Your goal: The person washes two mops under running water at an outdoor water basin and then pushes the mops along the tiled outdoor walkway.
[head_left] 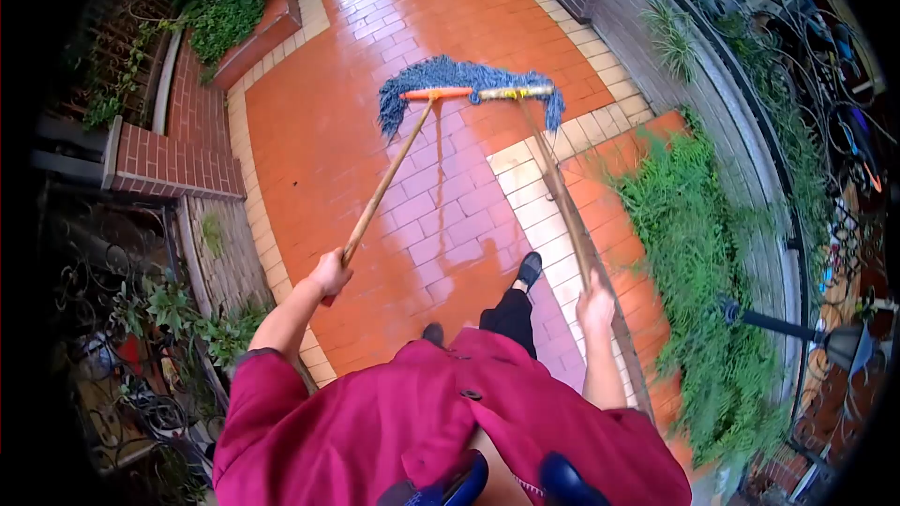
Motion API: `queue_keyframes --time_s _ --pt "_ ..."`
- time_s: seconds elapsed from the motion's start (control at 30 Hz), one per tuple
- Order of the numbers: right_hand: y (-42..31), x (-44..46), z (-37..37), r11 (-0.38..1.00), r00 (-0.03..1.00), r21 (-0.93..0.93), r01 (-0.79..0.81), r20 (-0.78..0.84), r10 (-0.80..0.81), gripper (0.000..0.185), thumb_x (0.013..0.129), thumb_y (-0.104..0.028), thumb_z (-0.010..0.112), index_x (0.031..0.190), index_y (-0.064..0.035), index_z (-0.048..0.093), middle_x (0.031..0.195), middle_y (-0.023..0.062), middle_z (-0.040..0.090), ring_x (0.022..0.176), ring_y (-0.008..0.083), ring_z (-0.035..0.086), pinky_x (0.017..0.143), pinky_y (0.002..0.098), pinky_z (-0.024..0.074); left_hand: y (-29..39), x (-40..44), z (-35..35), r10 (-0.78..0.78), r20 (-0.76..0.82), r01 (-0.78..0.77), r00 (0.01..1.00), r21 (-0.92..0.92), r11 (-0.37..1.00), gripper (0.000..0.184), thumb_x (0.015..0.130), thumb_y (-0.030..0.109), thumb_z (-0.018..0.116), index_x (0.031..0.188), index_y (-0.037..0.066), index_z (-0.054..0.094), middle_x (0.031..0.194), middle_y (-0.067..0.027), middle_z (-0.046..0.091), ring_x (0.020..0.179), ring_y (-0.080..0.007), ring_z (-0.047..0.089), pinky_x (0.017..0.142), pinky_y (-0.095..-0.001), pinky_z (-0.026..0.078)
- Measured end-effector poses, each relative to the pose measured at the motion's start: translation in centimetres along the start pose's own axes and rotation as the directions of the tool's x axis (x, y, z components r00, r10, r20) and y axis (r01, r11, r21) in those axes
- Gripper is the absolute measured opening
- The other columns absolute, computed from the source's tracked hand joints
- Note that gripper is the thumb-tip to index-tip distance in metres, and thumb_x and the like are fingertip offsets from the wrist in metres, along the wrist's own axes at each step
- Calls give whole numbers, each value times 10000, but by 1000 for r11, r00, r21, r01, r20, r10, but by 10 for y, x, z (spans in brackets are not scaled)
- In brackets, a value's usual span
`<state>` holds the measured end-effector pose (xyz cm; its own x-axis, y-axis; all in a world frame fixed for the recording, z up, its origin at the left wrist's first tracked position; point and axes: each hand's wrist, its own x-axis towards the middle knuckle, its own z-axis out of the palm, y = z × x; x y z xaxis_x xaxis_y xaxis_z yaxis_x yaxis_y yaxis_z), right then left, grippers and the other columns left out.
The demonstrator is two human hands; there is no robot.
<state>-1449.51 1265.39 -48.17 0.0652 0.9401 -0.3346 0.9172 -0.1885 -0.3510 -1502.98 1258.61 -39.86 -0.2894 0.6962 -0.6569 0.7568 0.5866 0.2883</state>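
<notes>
Although glare whitens its far end, the tiled floor [309, 159] shows as mostly orange, with a pink strip [478, 197] running down its middle. Feathery green plants [689, 234] fill a bed well to the right of the strip, and a brick wall [173, 164] stands well to its left. The person's maroon garment [356, 422] hides part of the strip's near end.

Two blue mops lie side by side: the left mop [412, 80], with an orange bar, crosses the far part of the strip, and the right mop [553, 108], with a pale bar, lies just right of it. Their wooden handles [386, 181] slant back to either side of the strip. Left of it, the left hand [330, 274] is closed round one handle near its red end; right of it, the right hand [596, 305] is curled round the other. A dark shoe [530, 267] stands at the strip's right edge.

Mopping seems under way: the sheen along the strip suggests wet tiles, though some may be reflection, so which stretches are finished and which remain cannot be told. One dark speck [295, 184] lies left of the strip, clear of both mops.
</notes>
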Motion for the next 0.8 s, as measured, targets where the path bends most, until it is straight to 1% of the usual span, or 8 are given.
queue_keyframes --time_s 0.1,0.17,0.27,0.4,0.47,0.53,0.63,0.8 --pt "6 147 -49 996 1000 -84 -5 21 6 483 807 -118 578 1282 -181 513 857 249 628 790 383 632 726 463 506 56 93 35 63 -128 -65 990 -15 998 256 819 111 591 1029 -12 513 684 -137 578 468 -213 573 429 -370 481" --pt "34 211 -91 999 999 18 27 30 -27 471 790 -108 575 1255 -175 542 859 249 628 783 372 634 715 451 505 129 117 22 -86 -49 78 995 -144 987 279 819 101 583 1061 -3 491 655 -137 567 466 -218 572 427 -371 481" --pt "81 208 -158 972 974 -69 225 -18 -227 493 774 -130 614 1258 -190 545 816 233 618 747 385 613 684 466 502 216 98 -2 -300 65 307 952 -193 932 344 822 100 580 1126 15 444 647 -135 561 459 -219 568 426 -381 482" --pt "144 132 -225 983 985 -62 173 31 -172 557 766 -60 611 1302 -169 505 786 207 592 685 387 589 639 462 487 167 50 44 -87 -72 84 994 -48 995 275 835 107 557 1032 14 388 726 -249 592 576 -343 627 481 -443 507" --pt "134 77 -246 976 982 -108 188 53 -183 555 750 10 606 1286 -103 517 796 215 590 700 383 589 655 427 491 181 -24 12 -308 131 324 942 -130 937 301 824 91 557 1021 31 338 709 -283 576 618 -426 609 529 -497 498" --pt "129 59 -257 968 986 -212 137 123 -112 556 742 10 618 1278 -108 530 772 199 577 676 365 581 642 420 487 125 -64 46 -78 -2 78 997 26 997 344 794 69 581 1038 19 344 708 -294 568 654 -492 578 560 -534 481" --pt "134 85 -271 969 969 -114 220 141 -203 504 760 -18 623 1255 -49 534 745 197 573 637 369 576 600 445 487 147 -85 80 -139 59 142 988 -33 989 402 736 82 663 1013 17 378 739 -315 582 698 -488 584 593 -549 467" --pt "68 133 -277 973 962 -70 219 180 -204 492 743 -6 619 1228 6 538 695 203 559 622 364 577 572 441 479 177 -46 115 -191 77 195 979 -52 979 340 756 50 617 990 13 373 714 -304 577 652 -464 597 556 -520 476"
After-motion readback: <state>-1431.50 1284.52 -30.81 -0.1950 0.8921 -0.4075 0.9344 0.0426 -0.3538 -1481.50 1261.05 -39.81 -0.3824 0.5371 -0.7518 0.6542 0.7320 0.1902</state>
